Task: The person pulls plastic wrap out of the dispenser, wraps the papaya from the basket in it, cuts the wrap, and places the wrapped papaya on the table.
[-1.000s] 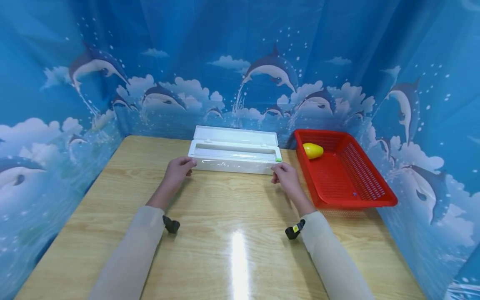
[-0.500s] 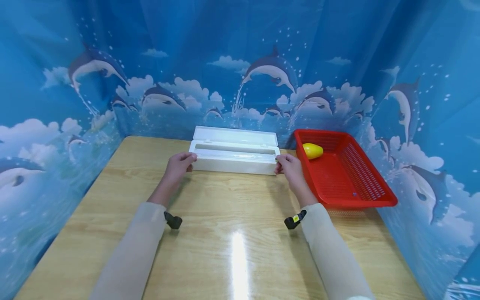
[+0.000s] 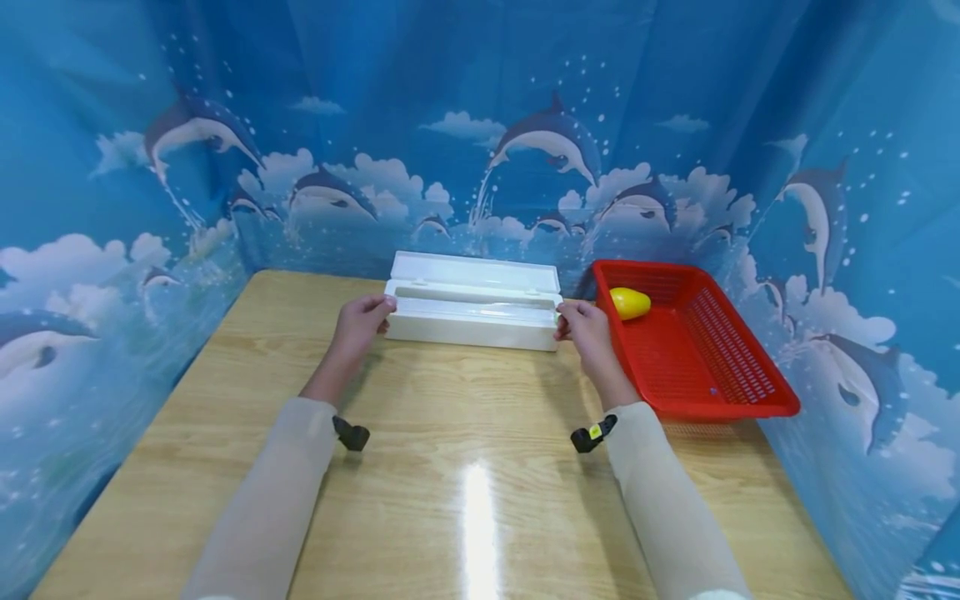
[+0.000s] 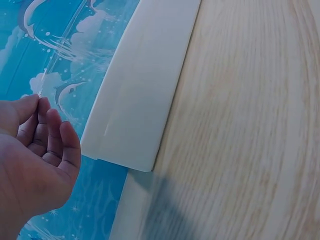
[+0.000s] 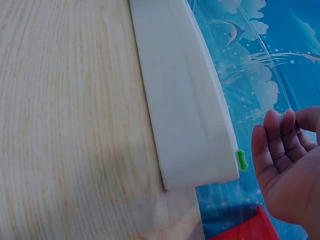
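Observation:
A long white cling film dispenser (image 3: 472,332) stands at the back of the table with its lid (image 3: 476,271) tipped open. My left hand (image 3: 360,323) is at its left end, thumb and forefinger pinching a corner of clear cling film (image 3: 491,312). At the right end my right hand (image 3: 588,329) pinches the film's other corner. The film's edge shows as a thin line running from the fingertips in both wrist views. A small green cutter slider (image 5: 242,160) juts from the dispenser's right end, beside the right fingers. The dispenser's inside is partly covered by the shiny film.
A red plastic basket (image 3: 701,408) stands right of the dispenser, close to my right forearm. Inside it lies a yellow, mango-shaped object (image 3: 628,303). A blue dolphin-print curtain (image 3: 337,108) hangs directly behind the wooden table (image 3: 420,467).
Both hands have risen and moved slightly back over the dispenser's ends, lifting the film off its front face. The right hand has also shifted rightward. The dispenser stays put.

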Tool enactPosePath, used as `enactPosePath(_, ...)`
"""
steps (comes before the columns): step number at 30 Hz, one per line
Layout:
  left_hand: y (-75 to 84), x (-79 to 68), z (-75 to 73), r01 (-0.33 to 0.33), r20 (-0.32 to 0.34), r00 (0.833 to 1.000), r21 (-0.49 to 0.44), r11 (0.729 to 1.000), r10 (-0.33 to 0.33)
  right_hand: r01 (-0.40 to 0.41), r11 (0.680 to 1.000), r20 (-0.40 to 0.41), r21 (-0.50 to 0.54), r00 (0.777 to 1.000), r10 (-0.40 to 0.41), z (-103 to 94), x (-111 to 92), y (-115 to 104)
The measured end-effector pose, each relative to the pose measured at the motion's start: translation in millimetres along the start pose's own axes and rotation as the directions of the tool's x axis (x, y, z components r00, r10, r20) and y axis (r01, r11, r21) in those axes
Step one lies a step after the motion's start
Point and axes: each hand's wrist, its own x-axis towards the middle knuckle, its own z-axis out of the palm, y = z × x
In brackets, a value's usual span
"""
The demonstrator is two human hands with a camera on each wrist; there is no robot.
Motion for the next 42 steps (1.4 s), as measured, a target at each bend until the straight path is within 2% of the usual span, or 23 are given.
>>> enactPosePath(8, 9.8, 1.2, -0.7, 0.014, -0.019, 1.0, -0.011, 1.0, -0.014, -0.02, 1.0, -0.009, 0.008, 1.0, 0.02, -2.7, -1, -8)
enactPosePath(13, 16.3, 1.2, -1.3, -0.007, -0.02, 1.0, 0.005, 1.0, 0.007, -0.018, 1.0, -0.008, 0.023, 1.0, 0.019, -5.1, -1, -12)
enactPosePath(18, 22.3, 1.4, -1.9, -0.021, -0.015, 1.0, -0.019, 1.0, 0.021, -0.006, 1.0, -0.027, 0.013, 1.0, 0.006, -6.8, -2, -17)
enactPosePath(24, 29.7, 0.1, -2.5, -0.044, -0.026, 0.999, -0.013, 0.999, 0.043, -0.029, 0.999, -0.033, 0.02, 0.999, 0.03, -9.1, -2, -24)
enactPosePath(33, 45.7, -5.8, -3.6, -0.083, -0.008, 0.996, -0.004, 0.997, 0.083, 0.033, 0.992, -0.025, 0.118, 0.999, -0.03, -12.4, -8, -32)
enactPosePath(42, 56.9, -8.0, -6.6, -0.093, -0.013, 0.996, -0.007, 0.996, 0.092, 0.059, 0.99, -0.044, 0.127, 0.998, -0.054, -13.2, -16, -45)
